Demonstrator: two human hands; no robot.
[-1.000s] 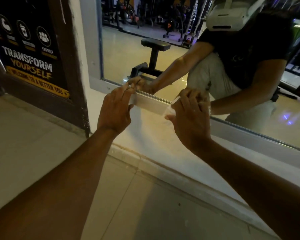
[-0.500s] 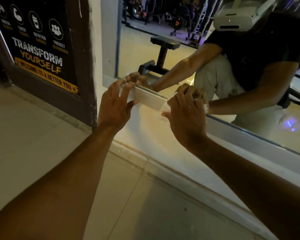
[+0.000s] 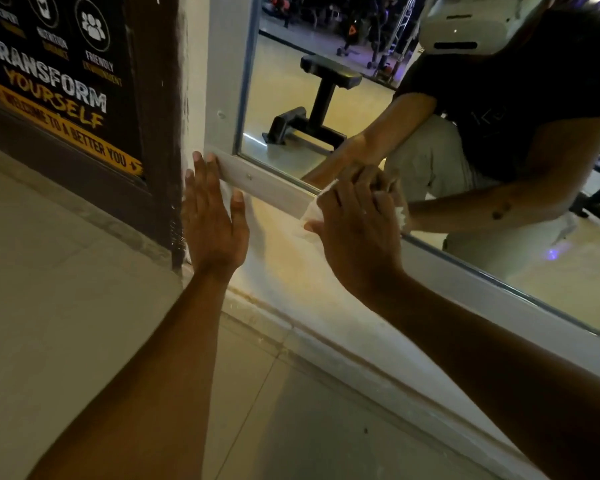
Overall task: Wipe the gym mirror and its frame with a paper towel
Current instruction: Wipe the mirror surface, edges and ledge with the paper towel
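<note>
Fingers of the right hand (image 3: 355, 233) press a crumpled white paper towel (image 3: 310, 214) against the pale metal frame (image 3: 267, 183) below the wall mirror (image 3: 309, 109). Left hand (image 3: 213, 220) lies flat, empty, at the frame's corner beside a black gym poster (image 3: 56, 81).

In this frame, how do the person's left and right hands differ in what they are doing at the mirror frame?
The left hand lies flat with straight fingers and holds nothing; the right hand presses a paper towel. The left hand sits at the frame's bottom corner; the right hand is further along the bottom rail. Both touch the frame.
</note>
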